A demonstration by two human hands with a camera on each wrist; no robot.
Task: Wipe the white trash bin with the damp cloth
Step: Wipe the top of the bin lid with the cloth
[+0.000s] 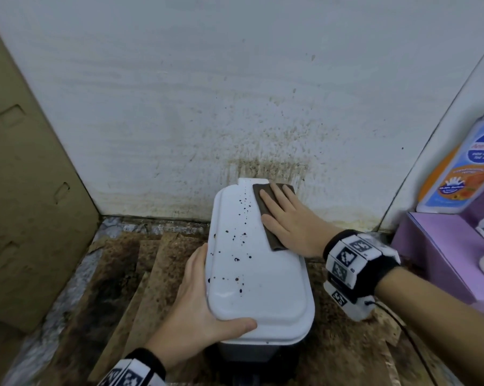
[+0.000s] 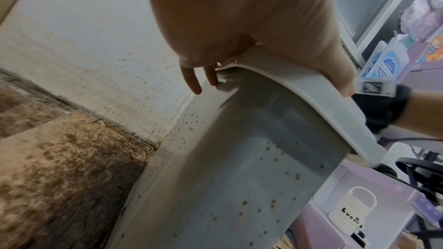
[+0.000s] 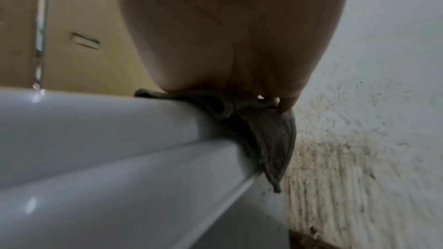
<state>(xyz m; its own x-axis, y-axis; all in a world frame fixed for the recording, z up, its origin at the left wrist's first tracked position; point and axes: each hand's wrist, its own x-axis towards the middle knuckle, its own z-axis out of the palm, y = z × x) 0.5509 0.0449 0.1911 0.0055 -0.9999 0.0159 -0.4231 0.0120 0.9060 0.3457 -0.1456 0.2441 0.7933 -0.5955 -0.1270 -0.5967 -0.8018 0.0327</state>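
A white trash bin (image 1: 258, 285) stands on the floor against the wall, its lid dotted with dark specks. My left hand (image 1: 204, 310) grips the lid's near left corner, thumb along the front edge and fingers down the side. My right hand (image 1: 282, 218) lies flat, fingers straight, pressing a brown damp cloth (image 1: 274, 238) onto the lid's far right part. In the left wrist view the bin (image 2: 239, 177) has brown spots on its side, under my left hand (image 2: 251, 31). In the right wrist view the cloth (image 3: 268, 139) hangs over the lid (image 3: 107, 149) edge beneath my right hand (image 3: 227, 35).
A stained white wall (image 1: 235, 107) rises right behind the bin. A cardboard sheet (image 1: 26, 190) leans at the left. Purple boxes (image 1: 444, 246) and a soap bottle (image 1: 463, 168) crowd the right. Dirty brown cardboard (image 1: 140, 268) covers the floor.
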